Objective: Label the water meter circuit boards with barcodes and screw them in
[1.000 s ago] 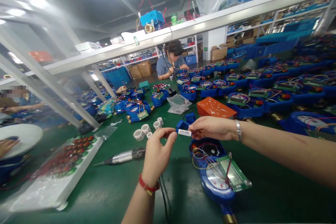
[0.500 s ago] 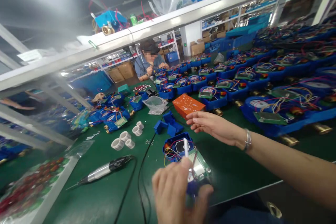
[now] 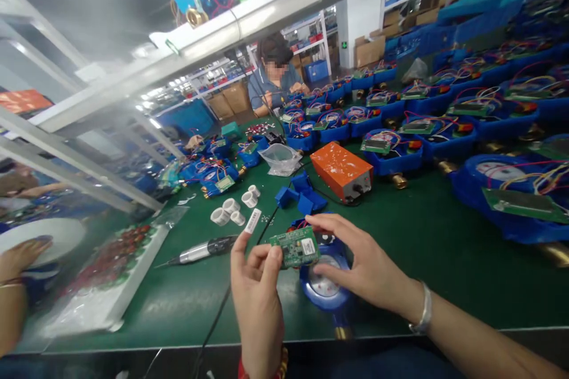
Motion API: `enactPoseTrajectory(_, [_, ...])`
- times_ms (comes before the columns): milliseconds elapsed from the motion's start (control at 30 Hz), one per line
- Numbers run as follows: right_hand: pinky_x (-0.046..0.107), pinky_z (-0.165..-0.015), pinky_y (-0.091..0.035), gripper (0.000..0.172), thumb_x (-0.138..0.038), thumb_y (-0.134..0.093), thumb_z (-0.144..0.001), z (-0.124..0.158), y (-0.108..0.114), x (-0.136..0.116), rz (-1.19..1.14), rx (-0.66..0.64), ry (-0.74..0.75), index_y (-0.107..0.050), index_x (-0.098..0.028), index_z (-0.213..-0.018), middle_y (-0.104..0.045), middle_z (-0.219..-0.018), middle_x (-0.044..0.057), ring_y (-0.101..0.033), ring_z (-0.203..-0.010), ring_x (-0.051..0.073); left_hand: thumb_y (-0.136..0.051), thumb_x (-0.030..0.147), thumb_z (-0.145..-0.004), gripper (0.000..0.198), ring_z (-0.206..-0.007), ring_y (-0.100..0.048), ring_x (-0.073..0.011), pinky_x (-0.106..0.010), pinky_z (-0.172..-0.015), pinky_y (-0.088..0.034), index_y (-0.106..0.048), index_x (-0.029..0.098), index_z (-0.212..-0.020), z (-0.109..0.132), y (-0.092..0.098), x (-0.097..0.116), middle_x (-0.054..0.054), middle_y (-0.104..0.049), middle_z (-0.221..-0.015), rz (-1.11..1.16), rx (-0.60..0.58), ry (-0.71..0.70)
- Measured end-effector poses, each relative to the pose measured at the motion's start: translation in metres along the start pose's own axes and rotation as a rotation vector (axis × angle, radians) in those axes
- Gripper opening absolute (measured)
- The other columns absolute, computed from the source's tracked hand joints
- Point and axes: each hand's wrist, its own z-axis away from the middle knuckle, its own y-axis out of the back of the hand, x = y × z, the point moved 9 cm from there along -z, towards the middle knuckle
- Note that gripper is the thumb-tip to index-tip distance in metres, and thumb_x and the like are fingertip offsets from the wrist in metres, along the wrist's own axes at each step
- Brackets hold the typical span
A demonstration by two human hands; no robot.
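My left hand (image 3: 258, 290) pinches a green circuit board (image 3: 291, 251) between thumb and fingers, its component side with a white sticker facing me. A white barcode label (image 3: 253, 221) sticks up from the left index fingertip. My right hand (image 3: 360, 254) is open at the board's right end, index finger by the upper corner and thumb by the lower one; whether they touch it I cannot tell. Beneath lies a blue water meter (image 3: 326, 302) with a round dial and brass fitting, partly hidden by the board and my right hand.
An orange box (image 3: 342, 169) with a knob stands behind blue plastic pieces (image 3: 304, 192). Several white label rolls (image 3: 231, 206) and a corded electric screwdriver (image 3: 200, 250) lie left. Rows of meters (image 3: 386, 148) fill the right. A co-worker (image 3: 275, 77) sits opposite; another person's hand (image 3: 22, 257) is far left.
The board has been lifted and turned off the meter in my left hand. The white label now shows on the left index finger. My right hand has come down to the board; the view has shifted.
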Motion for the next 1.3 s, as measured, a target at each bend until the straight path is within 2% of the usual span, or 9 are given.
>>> enactPoseTrajectory(100, [0.027,-0.091,-0.05,0.055,-0.022,-0.075,-0.077,-0.011,-0.006,0.002,-0.001,0.022,0.008,-0.055,-0.025,-0.128,-0.061,-0.118,0.003,-0.061,-0.1,0.016,-0.078,0.032,-0.073,0.065,-0.069,-0.056,-0.0078,-0.015,-0.064,-0.045,-0.044,0.025,-0.128,-0.001,0.007,-0.003,0.004,-0.06,-0.075,0.018,0.024,-0.015])
enactPoseTrajectory(233, [0.026,-0.089,-0.05,0.062,-0.022,-0.076,-0.076,-0.013,-0.01,0.003,0.009,0.021,0.023,-0.05,-0.027,-0.133,-0.066,-0.111,0.0,-0.063,-0.096,0.015,-0.076,0.03,-0.076,0.067,-0.069,-0.058,-0.0078,-0.016,-0.066,-0.046,-0.04,0.025,-0.133,-0.001,0.009,-0.005,0.004,-0.06,-0.074,0.003,0.013,-0.034])
enactPoseTrajectory(367, [0.024,-0.083,-0.052,0.05,-0.023,-0.077,-0.076,-0.012,-0.009,0.003,0.033,0.041,0.002,-0.058,-0.028,-0.122,-0.069,-0.105,-0.002,-0.065,-0.089,0.014,-0.075,0.031,-0.077,0.066,-0.071,-0.06,-0.0097,-0.018,-0.067,-0.048,-0.039,0.026,-0.132,-0.007,0.007,-0.003,0.003,-0.062,-0.076,-0.037,-0.028,-0.037])
enactPoseTrajectory(467, [0.024,-0.077,-0.052,0.046,-0.027,-0.079,-0.074,-0.011,-0.006,0.008,0.04,0.106,-0.035,-0.061,-0.026,-0.116,-0.07,-0.093,-0.003,-0.065,-0.081,0.014,-0.074,0.034,-0.077,0.057,-0.095,-0.062,-0.0154,-0.026,-0.083,-0.048,-0.045,0.027,-0.126,-0.005,0.012,0.014,-0.003,-0.065,-0.102,-0.142,0.022,-0.175])
enactPoseTrajectory(567, [0.025,-0.07,-0.052,0.046,-0.034,-0.082,-0.069,-0.005,0.0,0.018,0.073,0.225,-0.085,-0.061,-0.023,-0.108,-0.067,-0.083,-0.003,-0.065,-0.074,0.015,-0.066,0.035,-0.082,0.035,-0.122,-0.05,-0.0215,-0.034,-0.105,-0.036,-0.058,0.024,-0.114,0.005,0.017,0.028,-0.007,-0.055,-0.131,-0.168,0.066,-0.261])
enactPoseTrajectory(700, [0.025,-0.063,-0.052,0.046,-0.039,-0.084,-0.065,0.003,0.007,0.026,0.136,0.377,-0.124,-0.058,-0.021,-0.098,-0.063,-0.076,-0.003,-0.063,-0.068,0.015,-0.065,0.032,-0.079,0.02,-0.134,-0.039,-0.0258,-0.04,-0.113,-0.025,-0.067,0.022,-0.097,0.014,0.008,0.009,-0.005,-0.046,-0.143,0.016,-0.039,-0.061])
enactPoseTrajectory(833, [0.023,-0.059,-0.05,0.043,-0.037,-0.085,-0.063,0.004,0.008,0.022,0.184,0.435,-0.116,-0.056,-0.021,-0.091,-0.061,-0.071,-0.005,-0.061,-0.063,0.014,-0.069,0.028,-0.072,0.019,-0.138,-0.033,-0.0267,-0.041,-0.115,-0.02,-0.071,0.023,-0.091,0.021,-0.008,-0.014,-0.004,-0.043,-0.146,0.091,-0.121,0.097])
enactPoseTrajectory(1067, [0.022,-0.053,-0.046,0.045,-0.035,-0.086,-0.061,0.007,0.011,0.023,0.247,0.457,-0.182,-0.051,-0.021,-0.085,-0.054,-0.063,-0.008,-0.056,-0.054,0.011,-0.067,0.031,-0.077,0.018,-0.138,-0.033,-0.0255,-0.045,-0.116,-0.017,-0.072,0.025,-0.093,0.023,-0.012,-0.025,-0.002,-0.041,-0.148,0.055,-0.145,0.098])
enactPoseTrajectory(1300, [0.023,-0.053,-0.044,0.042,-0.034,-0.084,-0.063,0.006,0.01,0.025,0.252,0.436,-0.218,-0.051,-0.021,-0.084,-0.051,-0.063,-0.008,-0.054,-0.055,0.012,-0.064,0.031,-0.078,0.02,-0.139,-0.031,-0.0284,-0.049,-0.116,-0.017,-0.071,0.024,-0.095,0.023,-0.008,-0.03,-0.004,-0.04,-0.148,-0.03,-0.134,0.076])
